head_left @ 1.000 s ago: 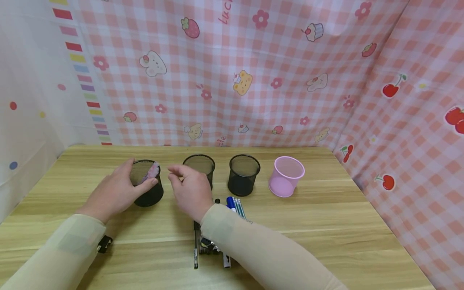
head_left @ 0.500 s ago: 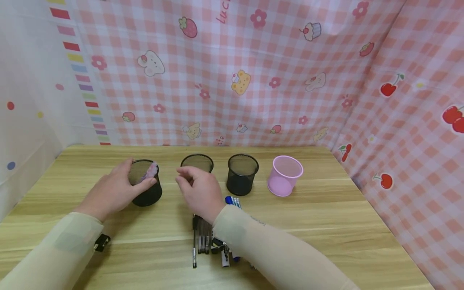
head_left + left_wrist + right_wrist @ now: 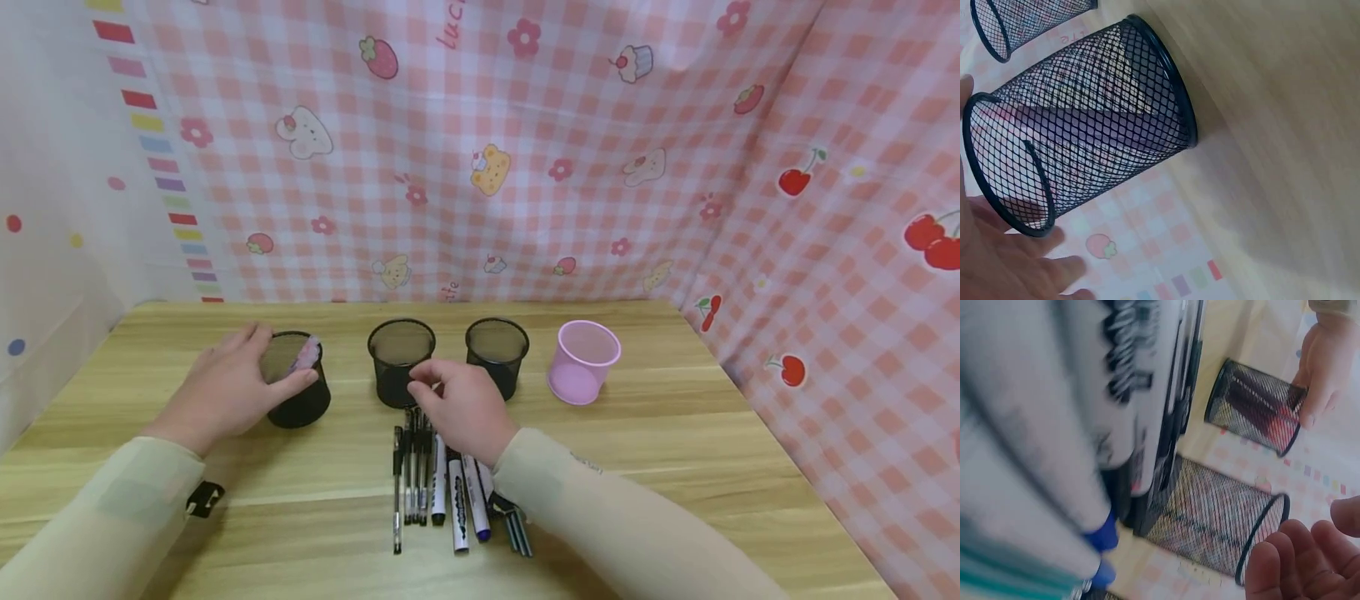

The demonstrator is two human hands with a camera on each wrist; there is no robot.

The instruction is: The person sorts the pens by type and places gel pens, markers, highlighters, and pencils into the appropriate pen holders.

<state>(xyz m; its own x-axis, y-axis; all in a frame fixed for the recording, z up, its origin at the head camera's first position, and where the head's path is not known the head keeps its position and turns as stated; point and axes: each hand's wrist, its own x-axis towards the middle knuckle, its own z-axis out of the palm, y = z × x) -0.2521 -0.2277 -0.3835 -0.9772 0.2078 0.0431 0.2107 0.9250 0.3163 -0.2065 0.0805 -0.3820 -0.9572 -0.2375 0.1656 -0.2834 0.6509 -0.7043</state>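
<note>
My left hand (image 3: 221, 383) holds the leftmost black mesh pen holder (image 3: 303, 408) at its rim, thumb on the near side. Inside it leans a purple-pink item (image 3: 306, 353), whose kind I cannot tell; its purple length (image 3: 1094, 128) shows through the mesh in the left wrist view. With fingers loosely bent and nothing in them, my right hand (image 3: 472, 408) hovers over the upper ends of a row of pens. The row has black gel pens (image 3: 397, 492), white markers (image 3: 459, 508) and teal sticks (image 3: 519, 535), partly hidden by my right hand and sleeve.
Two more black mesh pen holders stand at the back, the middle one (image 3: 392, 383) and another (image 3: 512, 367) partly behind my right hand. A pink pen holder (image 3: 577, 383) is right of them. Checked cloth (image 3: 420, 125) hangs behind the wooden table (image 3: 637, 483).
My right hand has moved right and slightly nearer, from beside the leftmost holder to above the pens, uncovering the middle holder. My left hand stays on its holder.
</note>
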